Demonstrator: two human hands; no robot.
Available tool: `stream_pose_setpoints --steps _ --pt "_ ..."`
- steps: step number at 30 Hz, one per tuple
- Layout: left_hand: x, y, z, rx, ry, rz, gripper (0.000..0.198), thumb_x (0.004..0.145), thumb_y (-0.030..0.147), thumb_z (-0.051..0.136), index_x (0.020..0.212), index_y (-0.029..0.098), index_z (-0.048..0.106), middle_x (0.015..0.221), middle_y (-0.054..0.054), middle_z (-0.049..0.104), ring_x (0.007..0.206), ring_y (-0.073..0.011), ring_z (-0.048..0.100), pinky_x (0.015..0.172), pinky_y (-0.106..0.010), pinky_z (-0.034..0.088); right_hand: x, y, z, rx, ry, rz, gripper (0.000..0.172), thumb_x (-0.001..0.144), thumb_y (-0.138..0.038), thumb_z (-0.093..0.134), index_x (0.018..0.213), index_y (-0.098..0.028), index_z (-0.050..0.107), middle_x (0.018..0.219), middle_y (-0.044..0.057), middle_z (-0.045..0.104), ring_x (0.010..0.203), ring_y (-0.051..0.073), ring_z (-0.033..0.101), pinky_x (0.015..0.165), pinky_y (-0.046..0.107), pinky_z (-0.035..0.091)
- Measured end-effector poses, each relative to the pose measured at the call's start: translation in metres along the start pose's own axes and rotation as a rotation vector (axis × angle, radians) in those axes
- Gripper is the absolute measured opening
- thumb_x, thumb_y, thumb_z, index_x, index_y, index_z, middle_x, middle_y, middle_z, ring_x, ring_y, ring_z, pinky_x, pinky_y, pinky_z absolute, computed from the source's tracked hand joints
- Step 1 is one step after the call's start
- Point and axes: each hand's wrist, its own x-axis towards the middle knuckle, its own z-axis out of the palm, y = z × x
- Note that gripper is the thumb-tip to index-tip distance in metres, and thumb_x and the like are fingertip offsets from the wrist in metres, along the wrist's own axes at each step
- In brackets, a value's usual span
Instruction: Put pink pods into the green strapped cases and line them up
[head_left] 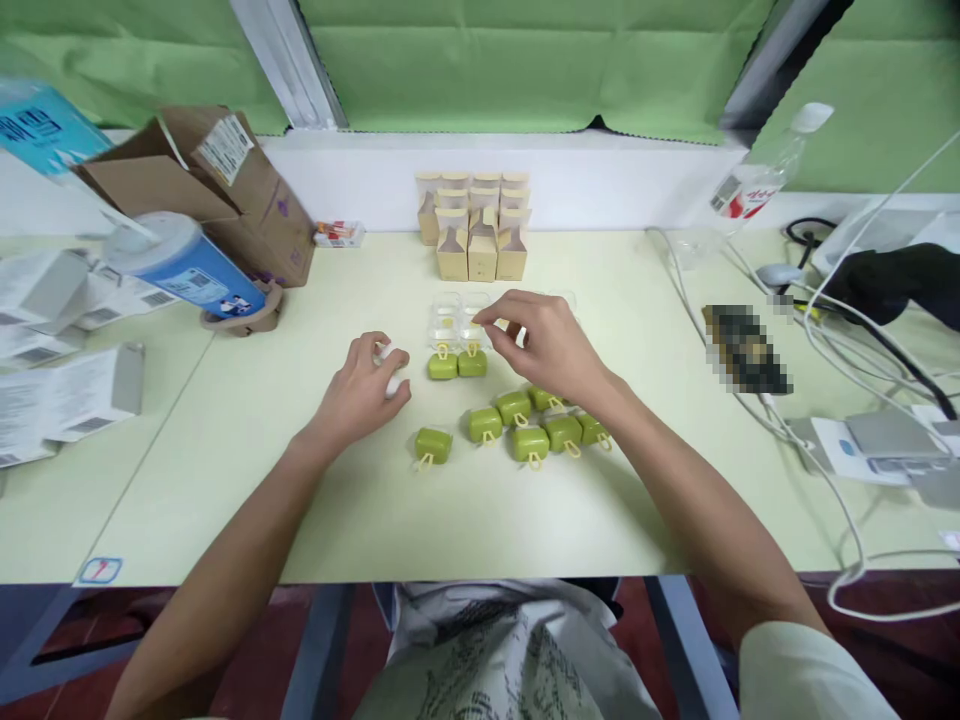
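My left hand (367,385) is curled around a small white object (391,370) on the left. My right hand (544,340) is pinched over a clear plastic tray (448,310); whatever its fingertips hold is too small to name. Small yellow pieces show in the tray's compartments. Just below the tray, two green cases (457,365) with cream loops sit side by side. One more green case (433,445) lies apart, nearer the front edge. Several others (531,443) are grouped under my right wrist and forearm, partly covered by it.
Open small cardboard boxes (481,250) stand by the wall. At left are a brown carton (262,210), a blue cup (202,270) and white boxes (97,390). A bottle (765,180), a pixelated item (746,350) and white cables (832,480) occupy the right.
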Motion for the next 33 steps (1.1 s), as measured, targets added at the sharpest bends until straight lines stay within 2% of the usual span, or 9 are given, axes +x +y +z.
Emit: stream_pose_setpoints --steps 4,9,12,15,21,24,29,31,33 --pt "0.008 -0.006 0.007 -0.086 0.03 -0.076 0.016 0.096 0.024 0.052 0.107 0.02 0.063 0.13 -0.016 0.06 0.115 -0.0317 0.063 0.098 -0.048 0.057 0.002 -0.005 0.006 0.338 -0.001 0.141 0.019 0.095 -0.011 0.063 0.096 -0.017 0.08 0.091 0.002 0.082 0.067 0.013 0.068 0.07 0.029 0.052" --pt "0.012 -0.007 0.004 -0.393 0.27 -0.217 0.019 0.101 0.04 0.061 0.103 0.023 0.053 0.104 -0.007 0.069 0.091 -0.0217 0.069 0.081 -0.035 0.057 0.002 -0.02 0.007 0.785 -0.087 0.407 0.015 0.098 -0.011 0.061 0.1 -0.017 0.075 0.091 0.004 0.078 0.06 0.011 0.068 0.05 0.024 0.049" --pt "0.017 0.021 -0.013 -0.608 0.491 -0.181 0.045 0.096 0.05 0.075 0.124 0.024 0.05 0.118 -0.008 0.075 0.101 -0.0206 0.075 0.075 -0.028 0.058 0.001 -0.027 0.01 1.018 -0.135 0.587 0.016 0.104 -0.029 0.068 0.118 -0.021 0.067 0.101 0.005 0.074 0.068 0.015 0.074 0.055 0.028 0.06" --pt "0.039 0.064 -0.034 -0.558 0.493 0.083 0.064 0.088 0.061 0.086 0.129 0.025 0.053 0.119 -0.005 0.076 0.088 -0.0155 0.076 0.074 -0.026 0.059 0.002 -0.026 0.009 1.206 -0.19 0.576 0.032 0.105 -0.05 0.068 0.12 -0.023 0.065 0.1 0.004 0.073 0.073 0.017 0.075 0.065 0.034 0.067" --pt "0.101 0.109 -0.055 -0.606 0.691 0.298 0.073 0.078 0.074 0.087 0.124 0.027 0.057 0.116 -0.003 0.067 0.08 -0.0131 0.07 0.068 -0.028 0.058 0.001 0.006 -0.03 0.858 0.086 0.442 0.033 0.101 -0.05 0.076 0.103 -0.017 0.075 0.099 0.005 0.072 0.071 0.011 0.062 0.067 0.026 0.056" --pt "0.111 0.117 -0.049 -0.668 0.801 0.365 0.077 0.073 0.079 0.087 0.123 0.029 0.058 0.113 -0.002 0.058 0.077 -0.0121 0.064 0.068 -0.031 0.059 -0.003 0.015 -0.047 0.838 -0.112 0.414 0.051 0.102 -0.068 0.066 0.096 -0.018 0.075 0.1 0.007 0.074 0.081 0.016 0.065 0.076 0.031 0.057" --pt "0.109 0.127 -0.031 -0.672 0.821 0.407 0.091 0.075 0.092 0.074 0.142 0.036 0.045 0.12 -0.005 0.048 0.079 -0.0141 0.058 0.066 -0.036 0.056 -0.004 0.0 -0.044 0.735 -0.453 0.2 0.071 0.099 -0.086 0.052 0.066 -0.023 0.054 0.063 -0.001 0.053 0.066 0.015 0.051 0.068 0.032 0.047" --pt "0.111 0.125 -0.029 -0.616 0.778 0.386 0.092 0.08 0.095 0.067 0.146 0.037 0.039 0.123 -0.007 0.048 0.086 -0.0172 0.061 0.073 -0.039 0.058 -0.002 -0.002 -0.045 0.609 -0.435 0.222 0.068 0.094 -0.087 0.059 0.071 -0.023 0.056 0.061 -0.003 0.049 0.064 0.015 0.048 0.065 0.032 0.043" --pt "0.112 0.119 -0.033 -0.574 0.765 0.376 0.091 0.083 0.095 0.062 0.147 0.036 0.037 0.127 -0.009 0.048 0.099 -0.0211 0.063 0.083 -0.044 0.061 -0.001 0.013 -0.052 0.451 -0.264 0.286 0.065 0.095 -0.086 0.059 0.083 -0.022 0.063 0.072 0.0 0.057 0.071 0.017 0.054 0.067 0.033 0.045"
